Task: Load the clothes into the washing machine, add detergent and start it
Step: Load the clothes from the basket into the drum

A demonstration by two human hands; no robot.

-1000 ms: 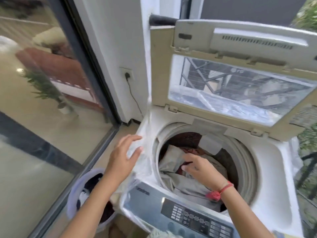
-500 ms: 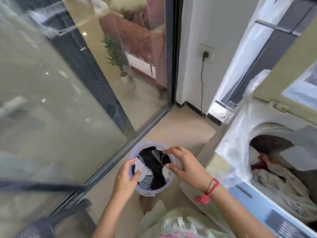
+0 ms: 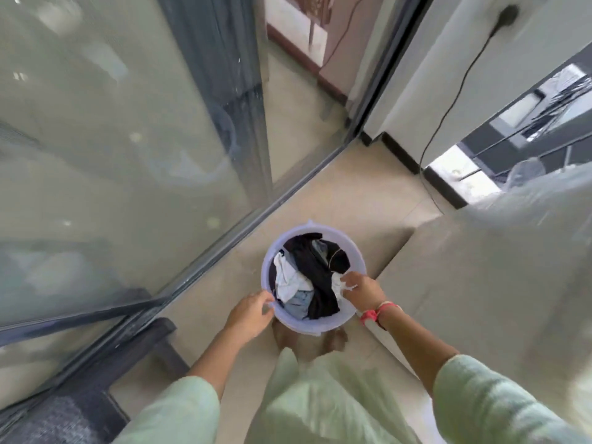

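Clothes (image 3: 312, 277) sit piled in the lavender bucket (image 3: 358, 251) on the floor, your right hand (image 3: 363, 291) fingers pinching a white piece while your left hand (image 3: 251, 312) fingers curl on the rim.

Pale green sleeves (image 3: 179, 408), red wrist cord (image 3: 374, 314)

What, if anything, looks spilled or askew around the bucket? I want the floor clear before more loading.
Nothing stands out. The clothes sit inside the lilac bucket, which stands upright on the floor; the left hand holds its rim and the right hand grips a white garment.
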